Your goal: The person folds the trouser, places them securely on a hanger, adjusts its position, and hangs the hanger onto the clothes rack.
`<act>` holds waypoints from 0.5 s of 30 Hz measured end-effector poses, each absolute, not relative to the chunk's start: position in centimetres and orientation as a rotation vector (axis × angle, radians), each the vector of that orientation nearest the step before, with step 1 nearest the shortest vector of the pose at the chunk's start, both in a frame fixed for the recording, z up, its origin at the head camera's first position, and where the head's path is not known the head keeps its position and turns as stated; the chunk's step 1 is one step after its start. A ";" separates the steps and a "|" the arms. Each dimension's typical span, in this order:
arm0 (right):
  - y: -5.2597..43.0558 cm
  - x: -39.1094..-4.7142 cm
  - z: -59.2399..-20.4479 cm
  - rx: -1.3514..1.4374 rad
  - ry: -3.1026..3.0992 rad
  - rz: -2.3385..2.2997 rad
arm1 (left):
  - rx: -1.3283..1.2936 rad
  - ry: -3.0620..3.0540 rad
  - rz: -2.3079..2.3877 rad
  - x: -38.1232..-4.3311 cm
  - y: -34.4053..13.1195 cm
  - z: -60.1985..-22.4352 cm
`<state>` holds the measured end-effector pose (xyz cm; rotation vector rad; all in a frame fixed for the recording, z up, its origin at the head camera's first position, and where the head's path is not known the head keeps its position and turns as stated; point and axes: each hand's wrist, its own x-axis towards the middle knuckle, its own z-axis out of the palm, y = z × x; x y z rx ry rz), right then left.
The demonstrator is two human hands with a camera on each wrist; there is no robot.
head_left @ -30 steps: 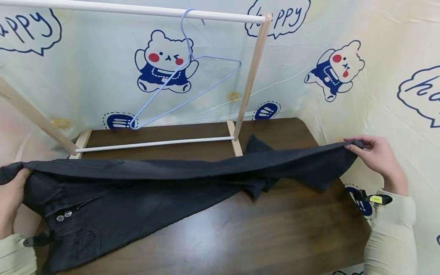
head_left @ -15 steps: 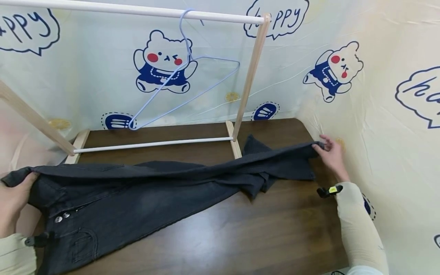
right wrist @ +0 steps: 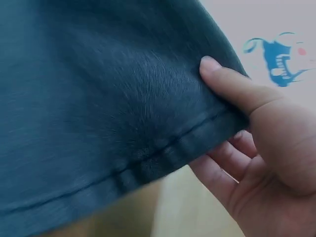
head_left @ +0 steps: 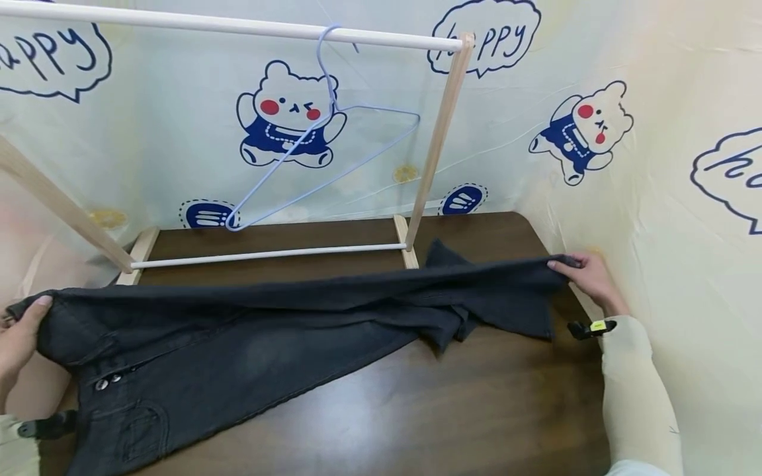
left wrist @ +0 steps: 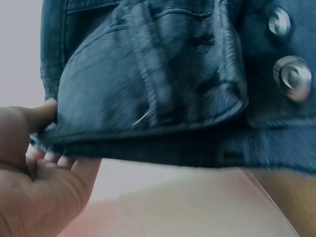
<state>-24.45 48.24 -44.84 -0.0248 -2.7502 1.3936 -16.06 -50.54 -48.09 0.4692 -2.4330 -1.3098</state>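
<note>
Fingers (right wrist: 215, 173) pinch trousers (head_left: 256, 357) at edges (right wrist: 148, 170), apparently.

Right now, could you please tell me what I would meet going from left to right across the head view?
Left hand, two metal buttons on the black trousers, blue hanger, right-hand wooden post, right hand, cut-off speech-bubble print.

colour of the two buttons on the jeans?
Silver, with a metallic shine. The buttons on the jeans show best in the left wrist view.
</note>
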 end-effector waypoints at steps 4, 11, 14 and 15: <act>48.1 -25.7 -42.0 -0.128 -2.656 1.467 | 0.661 -2.472 -1.262 -17.2 -49.6 -46.5; 45.2 -29.7 -41.5 -0.186 -2.430 1.478 | 0.853 -2.674 -1.041 -19.3 -47.3 -44.5; 43.9 -30.8 -43.4 -0.153 -2.447 1.462 | 0.851 -2.754 -1.070 -19.3 -47.3 -45.1; 43.6 -30.9 -44.2 -0.130 -2.498 1.431 | 0.847 -2.783 -1.094 -19.1 -47.4 -45.3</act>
